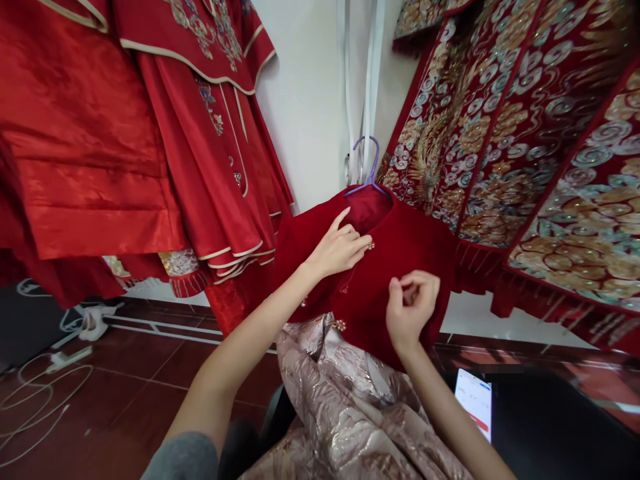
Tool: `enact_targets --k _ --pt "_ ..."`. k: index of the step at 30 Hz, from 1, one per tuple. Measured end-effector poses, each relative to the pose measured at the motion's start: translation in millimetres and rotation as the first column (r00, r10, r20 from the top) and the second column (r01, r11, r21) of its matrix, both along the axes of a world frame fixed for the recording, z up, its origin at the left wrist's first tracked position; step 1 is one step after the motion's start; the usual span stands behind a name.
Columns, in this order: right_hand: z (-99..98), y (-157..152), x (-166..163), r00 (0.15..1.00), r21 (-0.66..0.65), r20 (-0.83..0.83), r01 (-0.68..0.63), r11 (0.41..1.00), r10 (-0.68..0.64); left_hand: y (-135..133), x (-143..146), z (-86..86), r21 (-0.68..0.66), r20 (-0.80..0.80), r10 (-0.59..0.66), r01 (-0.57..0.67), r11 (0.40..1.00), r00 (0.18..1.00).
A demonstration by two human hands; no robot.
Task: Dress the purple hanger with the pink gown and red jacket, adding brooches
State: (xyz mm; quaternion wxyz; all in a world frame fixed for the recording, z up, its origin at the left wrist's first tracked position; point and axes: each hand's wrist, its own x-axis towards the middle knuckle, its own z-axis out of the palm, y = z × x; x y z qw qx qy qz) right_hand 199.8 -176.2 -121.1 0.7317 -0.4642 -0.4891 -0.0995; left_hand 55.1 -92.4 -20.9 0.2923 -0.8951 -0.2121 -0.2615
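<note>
While my left hand (pixel 343 250) touches the jacket (pixel 420 233) at its top button (pixel 371 246) and my right hand (pixel 413 307) curls narrow, both grips unclear, I'd best keep the cloth smooth.

White shoes (pixel 93 323) sit near a white power strip (pixel 70 359), while a lit phone (pixel 474 400) lies on a black surface (pixel 555 420).

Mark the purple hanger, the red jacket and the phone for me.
Purple hanger (pixel 371 179): head view, neck below the hook.
Red jacket (pixel 371 297): head view, front panel between both hands.
Phone (pixel 473 402): head view, lit screen.
</note>
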Motion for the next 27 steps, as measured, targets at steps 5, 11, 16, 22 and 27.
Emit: enact_targets --k 5,11,16,22,27 --pt "67.7 56 13 0.981 -0.171 0.177 0.114 0.979 -0.084 -6 7 1.1 -0.019 0.133 0.172 -0.171 0.985 0.976" --pt "73.7 90 7 0.935 -0.349 0.318 0.269 0.898 -0.156 -17 1 -0.6 -0.104 0.338 0.542 -0.542 0.834 0.769" --pt "63.8 81 71 0.939 -0.417 0.299 0.289 0.862 -0.169 -13 -27 0.6 -0.117 0.475 0.552 -0.573 0.811 0.685" --pt "73.0 89 130 0.916 -0.419 0.361 0.328 0.847 -0.176 0 -49 -0.7 -0.165 0.588 0.434 -0.425 0.89 0.682" --pt "83.5 102 139 0.923 -0.501 0.36 0.311 0.807 -0.132 3 -64 0.8 -0.323 0.492 0.596 -0.502 0.802 0.635"
